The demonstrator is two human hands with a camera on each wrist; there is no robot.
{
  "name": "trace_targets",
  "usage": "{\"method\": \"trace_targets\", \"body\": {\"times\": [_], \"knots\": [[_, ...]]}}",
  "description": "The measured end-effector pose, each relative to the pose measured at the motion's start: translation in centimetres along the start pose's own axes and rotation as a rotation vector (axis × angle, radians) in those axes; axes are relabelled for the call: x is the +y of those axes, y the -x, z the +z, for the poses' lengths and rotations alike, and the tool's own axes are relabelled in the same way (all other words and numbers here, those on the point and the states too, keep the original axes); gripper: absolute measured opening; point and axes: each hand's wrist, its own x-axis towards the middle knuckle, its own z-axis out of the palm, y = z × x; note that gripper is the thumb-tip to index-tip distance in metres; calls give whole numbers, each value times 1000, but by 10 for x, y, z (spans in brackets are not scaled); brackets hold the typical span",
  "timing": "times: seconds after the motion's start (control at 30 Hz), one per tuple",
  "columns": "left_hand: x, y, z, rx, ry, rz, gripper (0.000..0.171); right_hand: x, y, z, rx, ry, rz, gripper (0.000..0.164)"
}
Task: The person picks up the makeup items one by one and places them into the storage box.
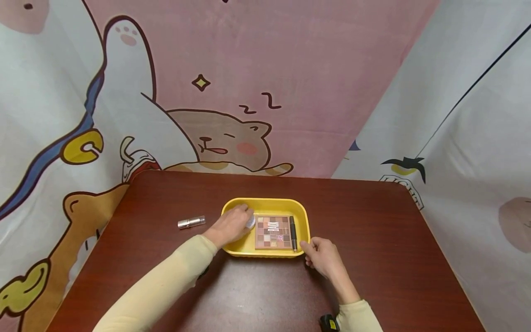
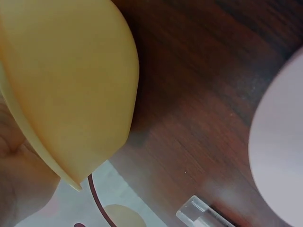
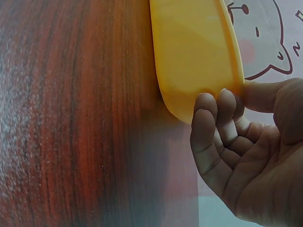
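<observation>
My left hand (image 1: 234, 223) reaches over the left rim of a yellow tray (image 1: 307, 221), its fingers on a round white item (image 1: 250, 222). The tray wall hides most of that grip in the left wrist view. My right hand (image 3: 251, 146) pinches the tray's near right corner, thumb at the rim and curled fingertips against the outer wall. Inside the tray lie a makeup palette (image 1: 265, 233) with many coloured squares and, along its right side, a slim black pen-like stick (image 1: 293, 233).
A silver tube with a clear end (image 1: 191, 222) lies on the brown table (image 1: 373, 240), left of the tray. A cartoon-printed curtain (image 1: 315, 92) hangs behind and beside the table. A pale rounded surface (image 2: 279, 146) fills the right edge of the left wrist view.
</observation>
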Motion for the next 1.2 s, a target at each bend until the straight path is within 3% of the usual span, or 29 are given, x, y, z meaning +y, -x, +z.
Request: {"method": "trace_targets", "body": {"times": [0.33, 0.57, 0.9, 1.2], "knots": [[-2, -2, 2, 68, -72, 31, 37, 1, 1, 1, 4, -21, -6, 36], [-3, 0, 1, 69, -46, 27, 46, 2, 1, 2, 7, -20, -17, 36], [-7, 18, -11, 93, -42, -3, 49, 2, 0, 2, 5, -12, -13, 36], [-13, 34, -20, 183, -40, 11, 43, 1, 0, 0, 9, -7, -13, 36]]}}
